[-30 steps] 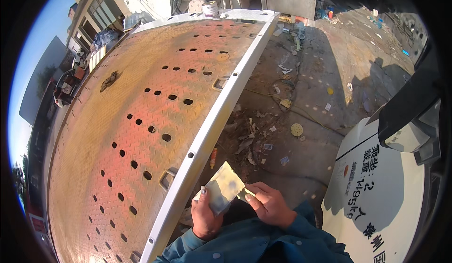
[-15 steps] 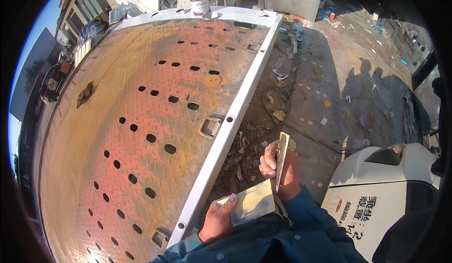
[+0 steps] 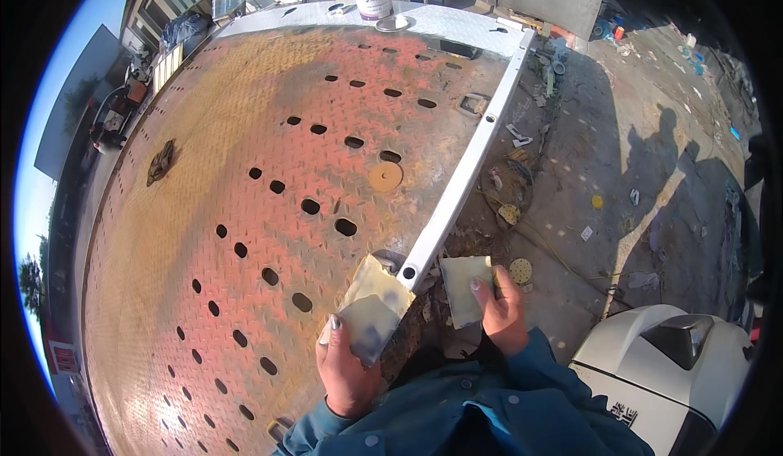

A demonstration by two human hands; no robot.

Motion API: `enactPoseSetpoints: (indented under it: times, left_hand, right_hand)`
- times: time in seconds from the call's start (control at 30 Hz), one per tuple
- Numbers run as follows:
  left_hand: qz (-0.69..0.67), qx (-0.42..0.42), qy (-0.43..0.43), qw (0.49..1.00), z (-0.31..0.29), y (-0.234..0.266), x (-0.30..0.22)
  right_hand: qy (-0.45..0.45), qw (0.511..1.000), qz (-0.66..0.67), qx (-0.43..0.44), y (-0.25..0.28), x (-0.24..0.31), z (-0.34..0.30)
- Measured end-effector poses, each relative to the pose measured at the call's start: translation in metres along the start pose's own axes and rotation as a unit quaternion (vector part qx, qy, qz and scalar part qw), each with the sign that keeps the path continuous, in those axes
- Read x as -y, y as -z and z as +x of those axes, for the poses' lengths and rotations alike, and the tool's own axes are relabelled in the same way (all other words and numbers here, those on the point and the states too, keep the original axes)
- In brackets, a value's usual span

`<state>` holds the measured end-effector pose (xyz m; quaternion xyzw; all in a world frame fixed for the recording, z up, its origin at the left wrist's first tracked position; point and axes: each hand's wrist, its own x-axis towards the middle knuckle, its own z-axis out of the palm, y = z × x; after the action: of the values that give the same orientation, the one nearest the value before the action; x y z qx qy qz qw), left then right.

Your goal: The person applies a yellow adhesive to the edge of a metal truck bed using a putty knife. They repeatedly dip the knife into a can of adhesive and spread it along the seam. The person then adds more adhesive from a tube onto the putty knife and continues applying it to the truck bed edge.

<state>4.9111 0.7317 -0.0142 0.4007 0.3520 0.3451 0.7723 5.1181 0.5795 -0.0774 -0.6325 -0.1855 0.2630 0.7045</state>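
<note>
My left hand grips a flat rectangular board smeared with cream putty, its thumb on top. The board is tilted over the white side rail of a large metal deck; its lower part is in shadow. In my right hand is a smaller rectangular putty scraper, also coated cream, pinched by thumb and fingers at its right edge. It is held apart from the board, just right of the rail. The deck's tread plate is red and yellow-brown, with rows of oval holes.
A brown sanding disc and a dark crumpled rag lie on the deck. An open can with its lid stands at the far edge. A white vehicle is at my right; a yellow cord and litter lie on the ground.
My left hand has lifted the board forward and left over the rail. My right hand has turned the scraper from edge-on to flat. The view has shifted slightly.
</note>
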Motion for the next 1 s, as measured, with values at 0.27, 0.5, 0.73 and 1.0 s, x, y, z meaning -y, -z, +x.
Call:
enactPoseSetpoints:
  times: [0.27,0.5,0.73,1.0]
  left_hand:
    - [0.061,0.085,-0.116,0.988,0.049,-0.160,0.075]
    - [0.118,0.135,0.012,0.984,0.090,-0.307,0.140]
    - [0.117,0.147,0.000,0.982,0.144,-0.412,0.188]
    - [0.176,0.264,0.030,0.948,0.193,-0.481,0.237]
  right_hand:
    - [0.439,0.861,-0.246,0.068,0.087,0.062,0.077]
    - [0.333,0.859,-0.388,0.015,0.244,0.017,0.207]
    - [0.231,0.898,-0.360,-0.101,0.366,0.046,0.234]
    - [0.392,0.846,-0.362,-0.010,0.369,0.077,0.305]
